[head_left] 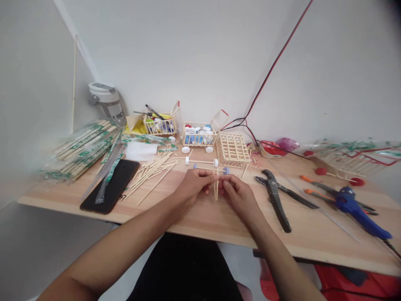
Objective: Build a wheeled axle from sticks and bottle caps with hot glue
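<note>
My left hand [194,184] and my right hand [236,193] meet over the middle of the wooden table [200,217]. Both pinch a small frame of thin wooden sticks [216,187] that stands upright between the fingertips. Just beyond it lie two stick axles with bottle-cap wheels [202,161]. A loose pile of bare sticks [152,172] lies to the left of my left hand.
Black pliers [275,196] and a blue glue gun [357,207] lie to the right. A black phone [111,190] and wrapped chopstick packs [84,148] lie at the left. Stick-built carts [199,136] and a stick cage [232,149] stand at the back. Red and black cables [269,71] run up the wall.
</note>
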The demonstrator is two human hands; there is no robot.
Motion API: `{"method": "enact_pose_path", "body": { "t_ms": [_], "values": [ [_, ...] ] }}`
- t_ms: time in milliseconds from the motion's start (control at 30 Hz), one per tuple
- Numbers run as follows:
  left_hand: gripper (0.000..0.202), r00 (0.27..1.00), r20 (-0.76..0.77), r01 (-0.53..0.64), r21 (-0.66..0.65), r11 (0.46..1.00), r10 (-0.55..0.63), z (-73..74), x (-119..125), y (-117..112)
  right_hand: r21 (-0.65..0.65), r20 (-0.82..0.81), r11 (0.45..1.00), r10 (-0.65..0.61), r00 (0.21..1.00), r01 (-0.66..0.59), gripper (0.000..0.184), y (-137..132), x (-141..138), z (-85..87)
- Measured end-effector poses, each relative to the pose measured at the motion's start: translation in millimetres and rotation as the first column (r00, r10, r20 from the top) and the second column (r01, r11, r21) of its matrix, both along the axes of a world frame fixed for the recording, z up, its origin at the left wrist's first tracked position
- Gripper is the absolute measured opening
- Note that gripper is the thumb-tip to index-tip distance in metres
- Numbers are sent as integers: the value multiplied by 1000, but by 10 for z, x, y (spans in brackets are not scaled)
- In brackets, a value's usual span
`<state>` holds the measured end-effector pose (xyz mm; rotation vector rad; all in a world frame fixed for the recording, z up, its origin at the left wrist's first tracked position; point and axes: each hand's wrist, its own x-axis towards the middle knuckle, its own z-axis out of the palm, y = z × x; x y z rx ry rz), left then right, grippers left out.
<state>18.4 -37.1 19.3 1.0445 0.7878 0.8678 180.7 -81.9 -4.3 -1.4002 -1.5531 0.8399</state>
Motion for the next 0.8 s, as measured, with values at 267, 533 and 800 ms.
{"method": "enact_pose_path", "body": {
  "t_ms": [267, 533, 800],
  "values": [
    [29, 999, -30, 39, -7, 999, -39, -4, -6, -10, -2, -6, 996, -89, 996, 89, 41, -29, 8, 34],
    [34, 997, -61, 52, -41, 998, -55, 12, 0, -13, -23, -51, 983, -185, 981, 184, 28, -51, -2, 55],
    [33, 993, -75, 85, -14, 996, -86, -41, 0, -13, -108, -183, 967, -247, 951, 231, 35, -44, 7, 83]
  ]
}}
